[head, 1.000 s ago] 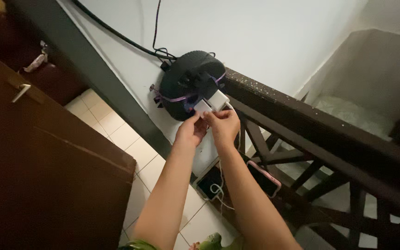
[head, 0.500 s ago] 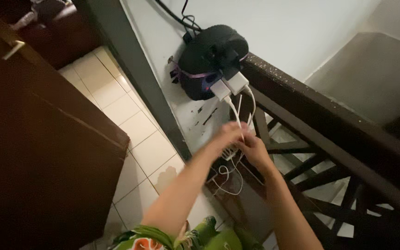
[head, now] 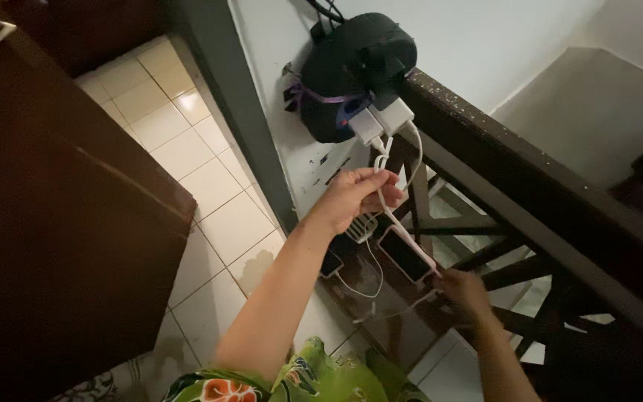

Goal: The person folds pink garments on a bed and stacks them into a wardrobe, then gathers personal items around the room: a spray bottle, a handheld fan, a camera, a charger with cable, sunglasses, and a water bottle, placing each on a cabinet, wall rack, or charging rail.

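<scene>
A round black extension reel (head: 355, 71) hangs on the white wall, with two white charger plugs (head: 381, 121) stuck in its lower side. White cables (head: 403, 232) run down from the plugs. My left hand (head: 359, 197) is closed around the cables just below the plugs. My right hand (head: 464, 294) is lower down, fingers pinched on the far end of a cable beside a phone with a pink edge (head: 405, 254). That phone and a second dark phone (head: 334, 260) lie on a dark wooden step.
A dark wooden stair railing (head: 530, 193) slants across the right side. On the left stands a dark brown wooden door or cabinet (head: 61, 223), with pale floor tiles (head: 210, 201) below. A grey door frame (head: 243, 104) runs beside the wall.
My hands came down from the plugs at the reel. The left now grips the cables under the plugs and the right has dropped lower, drawing a cable toward the phones.
</scene>
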